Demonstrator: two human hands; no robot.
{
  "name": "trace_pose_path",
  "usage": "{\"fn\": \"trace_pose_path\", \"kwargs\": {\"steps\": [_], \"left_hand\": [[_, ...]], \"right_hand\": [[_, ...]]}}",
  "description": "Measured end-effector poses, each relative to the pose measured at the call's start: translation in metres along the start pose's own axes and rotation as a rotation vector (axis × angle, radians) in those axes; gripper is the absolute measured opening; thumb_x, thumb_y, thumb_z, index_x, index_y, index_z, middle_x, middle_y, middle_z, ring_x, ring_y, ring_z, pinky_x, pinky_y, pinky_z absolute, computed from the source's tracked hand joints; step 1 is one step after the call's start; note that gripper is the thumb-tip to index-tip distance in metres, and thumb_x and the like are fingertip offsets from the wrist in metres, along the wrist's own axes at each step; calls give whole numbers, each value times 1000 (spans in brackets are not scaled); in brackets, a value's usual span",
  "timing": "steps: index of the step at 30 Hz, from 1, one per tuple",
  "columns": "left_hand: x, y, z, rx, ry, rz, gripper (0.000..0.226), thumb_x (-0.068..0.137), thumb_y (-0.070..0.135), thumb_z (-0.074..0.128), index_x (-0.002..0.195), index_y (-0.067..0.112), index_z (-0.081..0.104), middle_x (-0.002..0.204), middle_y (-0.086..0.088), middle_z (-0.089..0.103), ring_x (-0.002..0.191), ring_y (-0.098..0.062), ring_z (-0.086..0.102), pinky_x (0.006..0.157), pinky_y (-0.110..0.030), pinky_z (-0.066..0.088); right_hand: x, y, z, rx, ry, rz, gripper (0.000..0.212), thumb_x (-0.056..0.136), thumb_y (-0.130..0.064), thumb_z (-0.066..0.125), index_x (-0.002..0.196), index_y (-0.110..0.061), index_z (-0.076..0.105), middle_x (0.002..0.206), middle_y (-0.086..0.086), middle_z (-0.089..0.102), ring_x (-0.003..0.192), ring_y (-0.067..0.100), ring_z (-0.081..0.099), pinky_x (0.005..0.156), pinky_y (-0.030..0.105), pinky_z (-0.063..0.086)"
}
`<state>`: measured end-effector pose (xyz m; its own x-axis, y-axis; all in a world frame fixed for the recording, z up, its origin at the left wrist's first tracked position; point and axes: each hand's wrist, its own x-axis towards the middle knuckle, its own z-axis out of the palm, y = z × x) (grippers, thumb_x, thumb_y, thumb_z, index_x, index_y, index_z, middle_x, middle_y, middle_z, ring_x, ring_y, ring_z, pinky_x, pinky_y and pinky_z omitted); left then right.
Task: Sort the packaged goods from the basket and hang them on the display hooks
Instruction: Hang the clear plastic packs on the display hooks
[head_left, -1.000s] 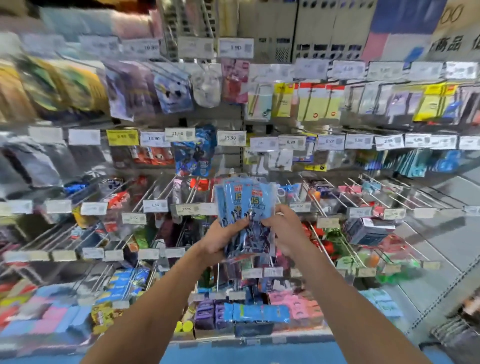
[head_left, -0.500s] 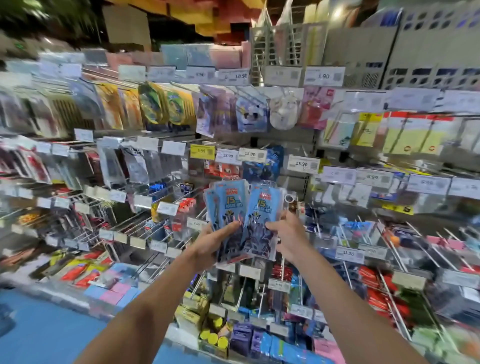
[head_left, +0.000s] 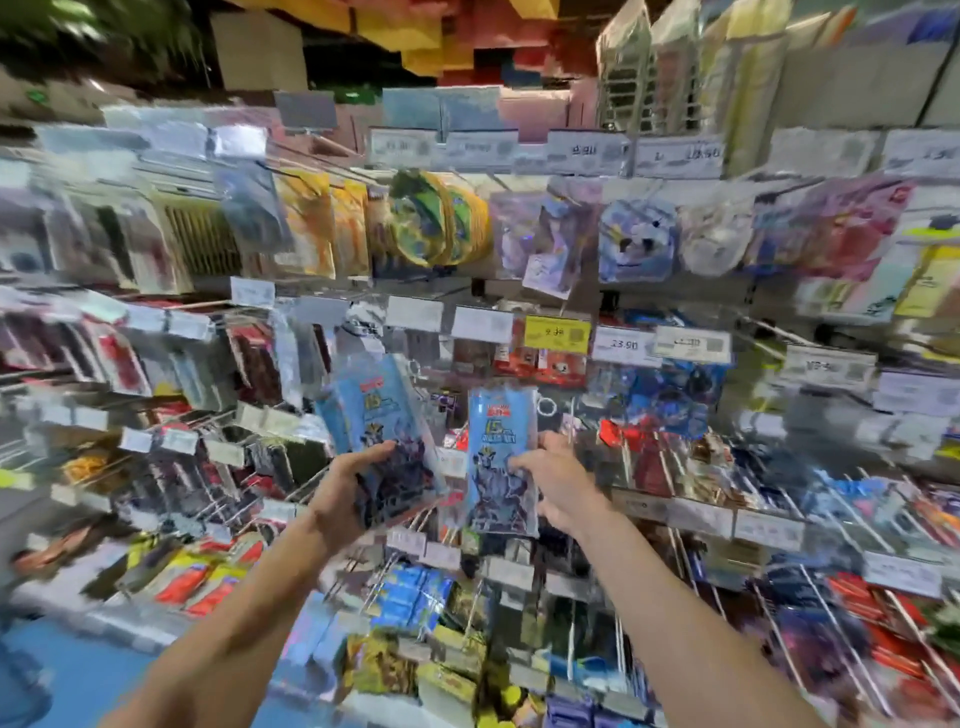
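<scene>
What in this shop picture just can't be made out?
- Basket: nowhere in the head view, beyond its edges.
- Stack held by the left hand: how many packs, since they overlap and are blurred.
- Pack held by the right hand: small print, smeared by motion blur.
- Yellow tag: its price, blurred.
- Target hook: cannot tell, as the racks are blurred and crowded with goods.
</scene>
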<state>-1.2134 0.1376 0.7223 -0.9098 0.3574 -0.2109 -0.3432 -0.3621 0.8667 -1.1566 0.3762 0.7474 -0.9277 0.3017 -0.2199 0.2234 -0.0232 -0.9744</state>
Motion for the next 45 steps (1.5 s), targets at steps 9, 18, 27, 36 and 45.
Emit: {"fn": "trace_pose_path", "kwargs": {"steps": [9, 18, 27, 36, 45], "left_hand": [[47, 66, -71, 17, -18, 7, 34, 88, 13, 52, 118, 5, 64, 95, -14, 78, 79, -31, 77, 71, -54, 64], [64, 132, -40, 85, -225, 186, 12, 88, 11, 51, 84, 2, 58, 59, -2, 67, 45, -12, 60, 40, -16, 45], [84, 163, -33, 125, -374, 223, 54, 41, 19, 78, 92, 4, 64, 77, -10, 72, 65, -24, 71, 58, -29, 60], [96, 178, -28, 78, -400, 237, 24, 80, 12, 57, 104, 11, 62, 84, -6, 71, 75, -23, 70, 75, -39, 58], [102, 180, -30, 92, -461, 204, 31, 69, 12, 60, 100, 8, 60, 81, -8, 70, 71, -25, 71, 64, -39, 62]], "right_hand": [[50, 6, 81, -42, 165, -14, 19, 82, -7, 62, 100, -8, 60, 93, 17, 66, 70, 25, 56, 58, 35, 43], [61, -20, 103, -75, 210, -28, 27, 93, 1, 47, 111, -16, 57, 108, 9, 66, 96, 22, 60, 73, 35, 46], [79, -28, 105, -43, 220, -89, 31, 101, 9, 42, 111, -18, 51, 102, -3, 62, 91, 9, 58, 66, 21, 44], [96, -36, 129, 74, 232, -232, 23, 91, 6, 68, 110, -4, 58, 101, 6, 69, 92, 16, 64, 89, 31, 56], [115, -37, 138, -8, 209, -226, 21, 86, -12, 79, 98, -24, 67, 103, 1, 76, 104, 26, 70, 96, 50, 57]]}}
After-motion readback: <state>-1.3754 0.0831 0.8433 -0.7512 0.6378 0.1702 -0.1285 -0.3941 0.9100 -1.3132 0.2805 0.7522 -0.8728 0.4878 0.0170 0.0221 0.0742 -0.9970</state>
